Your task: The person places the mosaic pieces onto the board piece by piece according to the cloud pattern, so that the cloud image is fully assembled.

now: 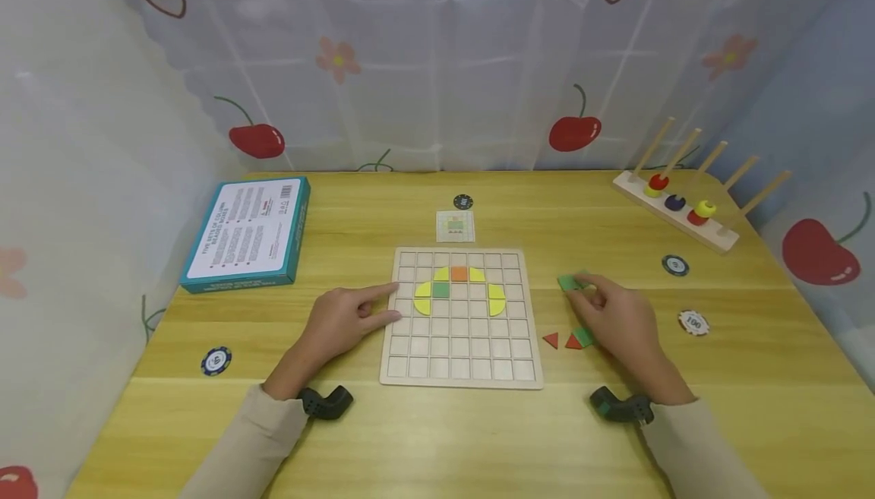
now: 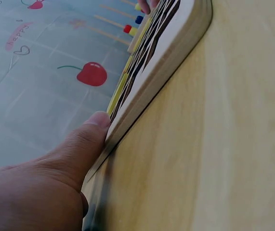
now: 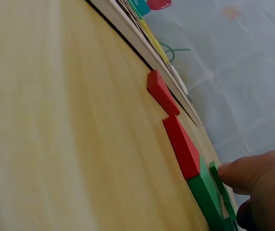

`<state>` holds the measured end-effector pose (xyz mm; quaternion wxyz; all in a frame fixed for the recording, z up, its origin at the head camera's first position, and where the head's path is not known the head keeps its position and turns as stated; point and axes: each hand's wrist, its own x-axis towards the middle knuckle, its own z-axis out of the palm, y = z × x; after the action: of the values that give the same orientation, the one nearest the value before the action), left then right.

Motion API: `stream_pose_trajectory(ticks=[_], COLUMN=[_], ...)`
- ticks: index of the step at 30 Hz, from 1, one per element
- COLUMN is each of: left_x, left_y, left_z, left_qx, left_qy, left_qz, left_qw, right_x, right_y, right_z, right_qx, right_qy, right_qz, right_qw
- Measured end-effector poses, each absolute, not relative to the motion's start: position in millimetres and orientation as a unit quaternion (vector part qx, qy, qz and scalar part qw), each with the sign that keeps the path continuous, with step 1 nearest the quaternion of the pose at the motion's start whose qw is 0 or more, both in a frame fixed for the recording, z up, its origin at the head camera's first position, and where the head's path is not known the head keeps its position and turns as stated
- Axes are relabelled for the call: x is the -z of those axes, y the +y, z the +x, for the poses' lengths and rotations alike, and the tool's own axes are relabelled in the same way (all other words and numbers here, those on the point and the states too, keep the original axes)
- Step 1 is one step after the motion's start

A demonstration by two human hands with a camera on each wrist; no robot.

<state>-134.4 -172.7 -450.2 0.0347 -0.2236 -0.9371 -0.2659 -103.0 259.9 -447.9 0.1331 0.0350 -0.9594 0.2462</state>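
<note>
The right hand point(image 1: 618, 324) pinches a flat green tile point(image 1: 566, 283) right of the pale wooden grid board point(image 1: 460, 369), which the left hand point(image 1: 342, 322) touches, fingers extended. Tile: probably light, stiff; grip opposite edges.

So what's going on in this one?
A person is working with coloured pieces on a gridded board. Their left hand touches the board's left edge, while the right hand has its fingertips at a green tile on the table, right of the board; whether it is gripped is unclear. Yellow pieces, an orange square and a green square sit on the grid. Two red triangles lie off it, and a printed card lies beyond the board.
</note>
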Motion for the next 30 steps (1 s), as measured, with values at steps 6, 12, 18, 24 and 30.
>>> stream_pose_trajectory(ticks=[6, 12, 18, 24, 30], left_x=[453, 455, 451, 452, 454], left_y=[-173, -174, -173, -174, -174], left_z=[-136, -134, -134, -134, -135], left_qx=[0.266, 0.263, 0.260, 0.265, 0.262], left_qy=[-0.937, -0.938, -0.938, -0.937, -0.936], left_qz=[-0.224, -0.224, -0.224, -0.225, -0.229], left_qw=[0.038, 0.039, 0.040, 0.042, 0.041], right_x=[448, 452, 451, 450, 442], right_y=[263, 261, 261, 259, 241], right_z=[-105, -107, -109, -109, -106], right_qx=[-0.234, -0.222, -0.210, -0.224, -0.281], right_qy=[-0.965, -0.966, -0.967, -0.963, -0.945], right_qz=[0.021, 0.035, 0.043, 0.043, 0.036], right_qw=[0.116, 0.127, 0.135, 0.141, 0.165])
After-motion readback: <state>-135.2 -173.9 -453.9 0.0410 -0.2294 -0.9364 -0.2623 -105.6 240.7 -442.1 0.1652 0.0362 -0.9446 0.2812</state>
